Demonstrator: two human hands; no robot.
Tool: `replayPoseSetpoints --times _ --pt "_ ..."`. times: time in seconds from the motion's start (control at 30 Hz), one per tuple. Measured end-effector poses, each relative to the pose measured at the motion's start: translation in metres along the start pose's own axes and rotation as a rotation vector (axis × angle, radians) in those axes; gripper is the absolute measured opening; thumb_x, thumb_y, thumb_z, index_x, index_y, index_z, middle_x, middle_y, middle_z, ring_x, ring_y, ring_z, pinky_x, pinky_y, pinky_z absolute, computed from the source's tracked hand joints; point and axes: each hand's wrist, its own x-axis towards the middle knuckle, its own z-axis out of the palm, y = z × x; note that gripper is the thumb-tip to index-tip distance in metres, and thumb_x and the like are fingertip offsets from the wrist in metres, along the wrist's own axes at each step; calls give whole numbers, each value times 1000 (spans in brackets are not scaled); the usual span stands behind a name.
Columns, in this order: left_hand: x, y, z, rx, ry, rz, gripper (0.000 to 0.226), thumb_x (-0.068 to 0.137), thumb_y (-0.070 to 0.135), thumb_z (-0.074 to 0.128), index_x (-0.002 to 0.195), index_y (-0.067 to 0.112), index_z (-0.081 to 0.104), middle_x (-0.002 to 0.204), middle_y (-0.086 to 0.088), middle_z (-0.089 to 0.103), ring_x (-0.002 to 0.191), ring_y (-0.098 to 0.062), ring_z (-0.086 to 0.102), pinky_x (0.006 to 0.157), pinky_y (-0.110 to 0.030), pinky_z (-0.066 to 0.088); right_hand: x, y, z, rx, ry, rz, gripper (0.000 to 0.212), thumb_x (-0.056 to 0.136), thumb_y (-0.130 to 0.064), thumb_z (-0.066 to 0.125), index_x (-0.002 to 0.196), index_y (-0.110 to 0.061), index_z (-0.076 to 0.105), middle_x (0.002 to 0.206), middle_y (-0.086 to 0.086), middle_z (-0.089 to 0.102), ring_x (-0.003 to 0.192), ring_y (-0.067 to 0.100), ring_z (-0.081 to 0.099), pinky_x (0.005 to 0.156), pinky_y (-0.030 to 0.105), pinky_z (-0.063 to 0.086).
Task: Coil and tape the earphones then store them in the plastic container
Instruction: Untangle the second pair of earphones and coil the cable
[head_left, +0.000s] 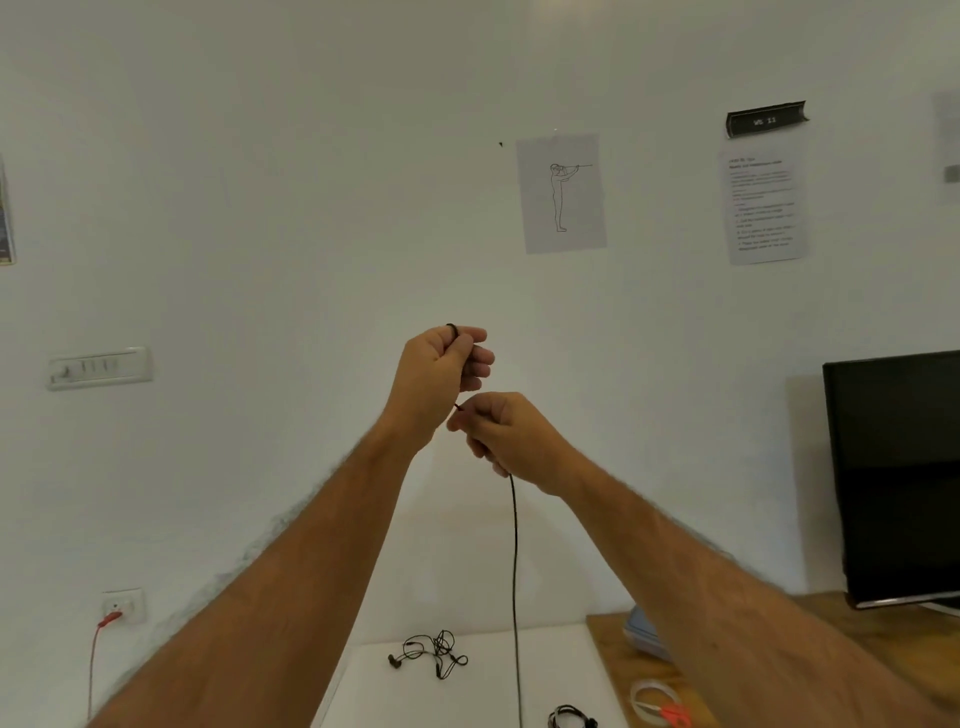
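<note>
Black earphone cable (515, 561), thin, plain. Black tangled earphones (434, 656) on white table surface (483, 696). Black-and-grey coiled earphones (570, 718) at bottom edge. Wooden desk (618, 660) in brown grain pattern. Clear tape roll (655, 699), orange-red item (675, 714) beside it. Pale blue plastic container (644, 636). Black monitor (898, 478), silver lower edge. White wall (260, 156). White paper sheet (562, 193) with black line drawing of figure; white sheet (763, 207) with black text; black label (766, 120) with white lettering. White switch plate (100, 368); white socket (123, 605) with red plug and red cord (93, 660).
</note>
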Motion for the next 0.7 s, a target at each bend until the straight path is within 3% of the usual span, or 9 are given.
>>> replayPoseSetpoints --times 0.13,0.27,0.37,0.5,0.6,0.7 --pt "2 -7 -10 85 -37 19 23 103 8 40 110 3 62 92 -10 71 82 -17 72 72 -24 59 2 -3 -5 -200 27 -40 25 99 -16 49 92 -9 72 61 -2 56 45 2 43 46 14 34" --pt "2 -20 -16 325 -74 39 23 103 11 42 109 7 63 92 -6 72 84 -16 71 76 -26 59 3 -8 -12 -295 50 -78 21 94 -16 58 77 -14 69 51 -13 51 46 3 43 52 17 36" --pt "-2 -25 -17 429 -169 7 26 103 16 41 101 8 65 82 -5 71 74 -14 70 70 -27 58 4 -17 -21 -377 40 -118 23 89 -12 62 68 -20 65 43 -20 50 45 0 46 50 10 34" --pt "-9 -22 -14 519 -201 0 34 103 18 37 76 12 58 60 2 60 48 -8 55 51 -25 48 6 -30 -35 -538 -20 -189 14 85 -8 63 73 -16 65 48 -16 49 50 3 45 54 13 34" --pt "-12 -22 -11 473 -216 -59 36 103 25 40 72 12 53 57 4 50 45 -8 39 48 -24 34 9 -37 -45 -694 -23 -279 9 85 -8 62 83 -10 70 56 -15 47 55 4 46 59 19 36" --pt "-17 -21 -11 259 -241 -179 36 105 29 38 82 13 60 56 7 40 45 -7 30 44 -19 26 12 -44 -56 -768 18 -353 9 85 -13 64 86 -14 72 65 -12 55 63 7 51 65 27 45"
